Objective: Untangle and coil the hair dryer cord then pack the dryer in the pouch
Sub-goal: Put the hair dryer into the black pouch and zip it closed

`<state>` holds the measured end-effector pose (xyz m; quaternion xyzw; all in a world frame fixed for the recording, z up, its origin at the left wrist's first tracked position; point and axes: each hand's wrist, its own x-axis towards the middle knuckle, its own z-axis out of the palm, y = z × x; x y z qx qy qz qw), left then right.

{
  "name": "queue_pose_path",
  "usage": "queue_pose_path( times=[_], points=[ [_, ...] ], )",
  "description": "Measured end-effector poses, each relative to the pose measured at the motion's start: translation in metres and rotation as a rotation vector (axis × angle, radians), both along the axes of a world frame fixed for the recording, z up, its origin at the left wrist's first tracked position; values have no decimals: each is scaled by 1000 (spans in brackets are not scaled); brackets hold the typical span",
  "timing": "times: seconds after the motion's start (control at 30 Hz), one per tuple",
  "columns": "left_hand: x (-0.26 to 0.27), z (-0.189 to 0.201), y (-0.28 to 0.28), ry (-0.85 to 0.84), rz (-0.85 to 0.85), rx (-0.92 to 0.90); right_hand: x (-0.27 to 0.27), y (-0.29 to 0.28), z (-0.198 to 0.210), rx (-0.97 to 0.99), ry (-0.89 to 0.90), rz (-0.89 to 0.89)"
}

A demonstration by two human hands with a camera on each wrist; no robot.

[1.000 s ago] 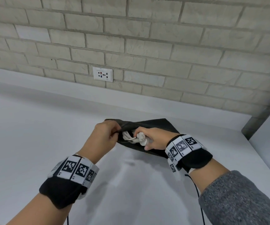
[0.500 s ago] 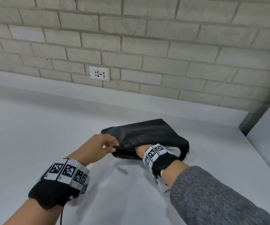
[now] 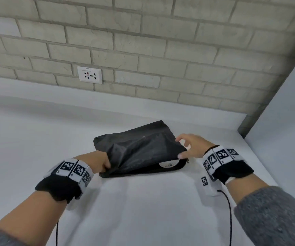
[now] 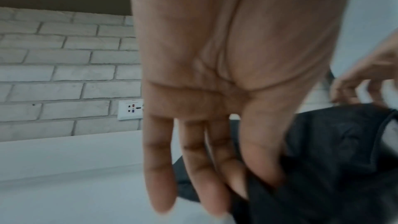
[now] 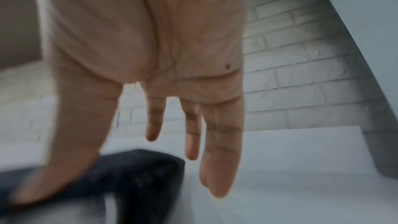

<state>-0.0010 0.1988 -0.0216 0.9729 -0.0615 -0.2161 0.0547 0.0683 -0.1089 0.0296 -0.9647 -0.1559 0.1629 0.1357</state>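
Observation:
The black pouch [image 3: 137, 150] lies on the white counter [image 3: 36, 139], its mouth facing me. The white hair dryer [image 3: 168, 164] shows only as a round grille end inside the mouth at the right; its cord is hidden. My left hand [image 3: 107, 165] pinches the upper flap at the pouch's left end, and in the left wrist view the thumb presses the pouch [image 4: 333, 159] fabric against the fingers [image 4: 215, 185]. My right hand [image 3: 180, 148] hovers at the pouch's right corner with fingers [image 5: 217, 168] straight and spread, holding nothing; its thumb lies over the pouch [image 5: 140, 168].
A brick wall with a white socket [image 3: 89, 74] runs behind the counter. A white side panel [image 3: 285, 112] closes off the right. Black camera cables [image 3: 229, 210] hang from both wrists near me.
My right hand pushed the dryer and cord into the pouch, then came out empty to the pouch's right corner. The pouch has dropped flat. My left hand kept its pinch.

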Motion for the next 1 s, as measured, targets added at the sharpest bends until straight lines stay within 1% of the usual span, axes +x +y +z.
queue_pose_path(
  times=[0.03, 0.07, 0.13, 0.2, 0.27, 0.3, 0.4, 0.47, 0.53, 0.57, 0.63, 0.67, 0.7, 0.77, 0.87, 1.0],
  points=[
    [3, 0, 3, -33, 53, 45, -1, -4, -9, -54, 37, -6],
    [6, 1, 5, -65, 107, 83, -4, -5, -18, -54, 66, -14],
    [10, 2, 4, -123, 186, 152, -10, -1, -40, 76, 49, -19],
    [12, 7, -10, -212, 191, 156, -12, 8, -55, 223, -51, -43],
    [12, 12, -32, -268, 138, 36, -12, 16, -65, 322, -149, -77],
    [11, 14, -45, -279, 96, -29, -12, 19, -67, 322, -187, -68],
    [10, 14, -84, -331, -14, -193, -10, 25, -71, 230, -266, -44],
    [9, 9, -104, -382, -60, -291, -9, 25, -72, 299, -267, -68],
    [9, 4, -120, -393, -83, -334, -11, 22, -67, 409, -168, -70],
    [9, 1, -126, -390, -75, -354, -13, 20, -63, 473, -57, -61],
    [8, -4, -136, -394, -2, -420, -19, 14, -56, 646, 198, -59],
    [7, -7, -139, -407, 41, -459, -20, 11, -54, 741, 276, -81],
    [6, -9, -143, -421, 73, -488, -21, 7, -53, 821, 316, -113],
    [1, -11, -153, -440, 81, -506, -23, 1, -53, 894, 341, -159],
    [-6, -7, -167, -453, 63, -463, -23, -2, -55, 866, 345, -190],
    [-2, -5, -177, -380, 112, -374, -23, 1, -55, 827, 354, -271]
  ],
)
